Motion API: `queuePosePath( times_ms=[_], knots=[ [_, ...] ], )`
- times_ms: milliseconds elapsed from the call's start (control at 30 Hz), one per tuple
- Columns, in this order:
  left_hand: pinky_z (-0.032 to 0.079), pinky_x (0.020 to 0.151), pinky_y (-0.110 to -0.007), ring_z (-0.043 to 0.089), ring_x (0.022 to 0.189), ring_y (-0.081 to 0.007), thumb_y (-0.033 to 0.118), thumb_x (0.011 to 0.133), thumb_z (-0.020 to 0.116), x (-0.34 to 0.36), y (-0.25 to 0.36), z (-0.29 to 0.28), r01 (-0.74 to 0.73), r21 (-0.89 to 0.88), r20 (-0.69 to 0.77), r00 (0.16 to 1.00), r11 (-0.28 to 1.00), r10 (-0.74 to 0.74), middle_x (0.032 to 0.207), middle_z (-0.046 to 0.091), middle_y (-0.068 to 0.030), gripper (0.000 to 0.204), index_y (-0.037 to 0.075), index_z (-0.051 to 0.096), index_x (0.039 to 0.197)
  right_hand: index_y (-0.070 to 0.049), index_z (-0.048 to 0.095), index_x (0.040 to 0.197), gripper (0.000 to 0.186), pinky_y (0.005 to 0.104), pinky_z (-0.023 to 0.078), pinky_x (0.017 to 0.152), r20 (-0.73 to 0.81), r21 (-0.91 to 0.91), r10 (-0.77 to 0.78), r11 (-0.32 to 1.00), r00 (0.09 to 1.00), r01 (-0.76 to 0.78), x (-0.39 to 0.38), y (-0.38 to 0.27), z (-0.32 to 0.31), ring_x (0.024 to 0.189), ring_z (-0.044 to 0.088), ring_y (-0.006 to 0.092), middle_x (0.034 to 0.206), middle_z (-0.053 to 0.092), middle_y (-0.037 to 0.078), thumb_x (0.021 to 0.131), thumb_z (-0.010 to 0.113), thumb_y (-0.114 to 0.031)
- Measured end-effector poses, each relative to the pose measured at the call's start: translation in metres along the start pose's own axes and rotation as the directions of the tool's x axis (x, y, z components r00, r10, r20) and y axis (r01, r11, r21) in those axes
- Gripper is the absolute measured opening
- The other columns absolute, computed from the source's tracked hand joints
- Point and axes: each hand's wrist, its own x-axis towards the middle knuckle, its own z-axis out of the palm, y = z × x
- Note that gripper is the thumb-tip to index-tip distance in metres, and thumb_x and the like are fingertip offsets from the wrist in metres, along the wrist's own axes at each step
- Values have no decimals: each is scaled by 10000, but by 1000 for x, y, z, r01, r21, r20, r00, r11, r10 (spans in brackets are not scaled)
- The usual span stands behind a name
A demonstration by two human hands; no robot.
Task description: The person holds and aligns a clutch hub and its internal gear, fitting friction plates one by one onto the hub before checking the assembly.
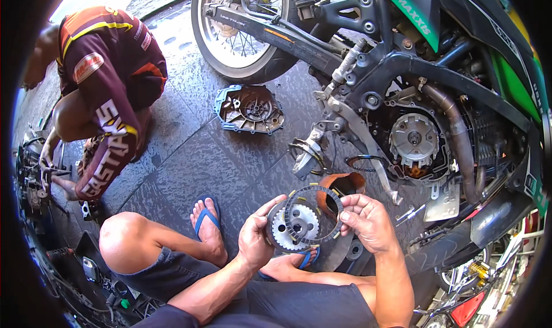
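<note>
My left hand [256, 236] grips the left edge of a clutch hub [306, 220], a pale toothed metal disc with a dark ring round it. Between the fingers and thumb of my right hand [371, 224] is a thin clutch friction plate [337, 227], its rim set with small dark pads. That plate is tilted over the hub and overlaps its right part; whether the two touch I cannot tell. Behind my right fingers stands a brown, curved open container [347, 182]. Both hands are above my feet, in front of the opened motorcycle engine.
A clutch basket [414, 138] sits exposed in the engine at right. A blue-edged engine cover [253, 110] lies on the tiles. More ring plates [307, 154] lie beside the footpeg. The rear wheel [244, 31] is at the back. Another person [109, 80] crouches at left.
</note>
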Motion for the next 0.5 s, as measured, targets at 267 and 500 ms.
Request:
queuePosePath(
  times_ms=[267,500],
  knots=[
    [454,1168,-423,591,1345,-330,245,892,462,3,-3,3,-45,24,-9,999,999,45,1494,556,-241,714,-102,410,1514,33,685,1172,218,296,598,674,44,-39,85,996,995,-83,-3,6,-6,736,705,148,906,715,65,1026,649,-125],
    [377,1223,-436,501,1428,-326,169,922,362,-1,4,4,-12,80,3,1000,997,12,1539,501,-233,673,-112,378,1533,27,691,1145,198,298,599,670,46,-19,98,995,994,-97,-4,7,-4,727,703,147,890,716,63,1017,657,-120]
  ],
)
